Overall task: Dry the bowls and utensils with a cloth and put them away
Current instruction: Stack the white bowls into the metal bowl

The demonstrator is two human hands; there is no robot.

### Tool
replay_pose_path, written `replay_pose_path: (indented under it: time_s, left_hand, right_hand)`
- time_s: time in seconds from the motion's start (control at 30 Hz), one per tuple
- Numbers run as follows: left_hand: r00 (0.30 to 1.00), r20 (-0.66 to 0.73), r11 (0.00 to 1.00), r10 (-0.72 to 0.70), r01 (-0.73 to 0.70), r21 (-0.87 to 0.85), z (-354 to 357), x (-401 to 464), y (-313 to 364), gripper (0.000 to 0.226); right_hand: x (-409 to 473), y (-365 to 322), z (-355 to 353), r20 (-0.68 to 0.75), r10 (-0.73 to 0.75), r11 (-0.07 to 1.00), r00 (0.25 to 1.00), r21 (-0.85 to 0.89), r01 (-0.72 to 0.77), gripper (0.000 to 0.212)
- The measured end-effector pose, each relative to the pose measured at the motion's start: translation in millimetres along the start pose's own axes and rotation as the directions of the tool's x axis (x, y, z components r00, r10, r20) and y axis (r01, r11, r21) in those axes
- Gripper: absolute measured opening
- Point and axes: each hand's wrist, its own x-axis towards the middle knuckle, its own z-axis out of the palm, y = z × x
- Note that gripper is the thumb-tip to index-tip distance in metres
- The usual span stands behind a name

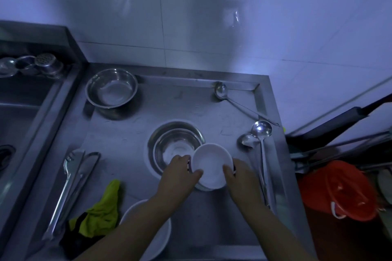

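I have both hands on the white bowl, which sits just in front of centre on the steel worktop, overlapping the near rim of the steel bowl at about 5 o'clock of it. My left hand grips the bowl's edge at 9 o'clock, thumb hooked over the rim and fingers curled round the outside; my right hand does the same at 3 o'clock. I judge the bowl to be glazed ceramic: stiff, fairly light, breakable, and slippery if wet, so the rim hold with thumbs inside and fingers outside looks the safest place to take it; I cannot tell whether it is lifted or resting. The cloth, green and limp, lies bunched at 8 o'clock of the bowl, well clear of both hands, so I would need to free one hand to fetch it. A larger white bowl sits at 7 o'clock, partly under my left forearm. A second steel bowl stands at 11 o'clock, tongs lie at 9 o'clock, and three ladles, one at 1 o'clock and two at 2 o'clock, will be hard, smooth and easiest held by the handles.
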Motion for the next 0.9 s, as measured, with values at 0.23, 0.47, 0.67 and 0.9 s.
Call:
replay_pose_path:
  time_s: [0.23, 0.47, 0.67, 0.9]
  left_hand:
    - [0.999, -0.027, 0.996, 0.023, -0.02, 0.089, 2.1, -0.3, 5.2, 0.021]
    - [0.988, -0.136, 0.998, 0.067, -0.068, -0.001, -41.4, 2.8, 0.2, 0.014]
    - [0.961, -0.273, 0.999, 0.039, -0.046, -0.019, -116.3, 29.2, -33.0, 0.007]
    - [0.905, -0.418, 0.996, -0.073, 0.042, -0.083, -210.2, 86.6, -99.6, 0.006]
  right_hand:
    - [0.8, -2.8, 3.2, -0.081, -0.024, 1.0, 0.996, -0.002, 0.024, 0.012]
    - [9.2, -46.2, -1.8, -0.143, -0.148, 0.989, 0.979, -0.05, 0.142, 0.01]
    - [42.5, -130.8, 25.0, -0.135, -0.316, 0.947, 0.939, -0.105, 0.303, 0.017]
    - [107.3, -242.5, 96.9, -0.075, -0.404, 0.912, 0.912, -0.112, 0.395, 0.014]
